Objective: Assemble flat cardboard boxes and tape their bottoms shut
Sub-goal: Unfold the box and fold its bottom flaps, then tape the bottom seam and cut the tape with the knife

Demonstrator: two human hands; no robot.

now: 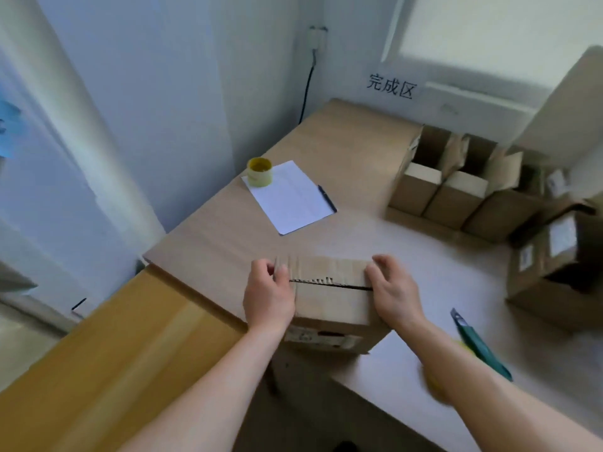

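Cardboard box (329, 301) stands at the table's near edge between both hands, its flap seam running left to right: left hand (267, 295) and right hand (394, 288) curl over opposite ends, tape roll (259, 171) far off, nearer the left.

The box (329, 301) is matt brown corrugated cardboard, its fluted edge showing along the flap. The sheet (290, 200) is smooth white paper. The tape roll (259, 171) looks glossy yellowish plastic.
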